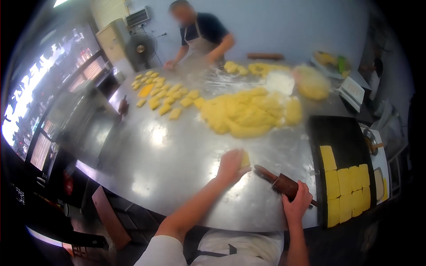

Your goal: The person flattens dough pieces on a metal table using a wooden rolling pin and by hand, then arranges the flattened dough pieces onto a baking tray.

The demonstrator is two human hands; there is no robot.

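My left hand [230, 166] is closed on a small piece of yellow dough [245, 160], low over the metal table [177, 168]. Part of that piece is hidden behind my fingers. My right hand [299, 198] grips a dark wooden rolling pin [285, 185] near its right end. The pin lies slanted, its far handle pointing toward my left hand. Beyond both hands sits a large mound of yellow dough [239, 113].
At right, a black tray [333, 128] holds several flat yellow dough squares [346, 181]. Many small dough pieces [166, 99] are spread at back left, near an orange scraper [145, 91]. A co-worker [204, 35] stands across the table. A white container [279, 83] stands behind the mound.
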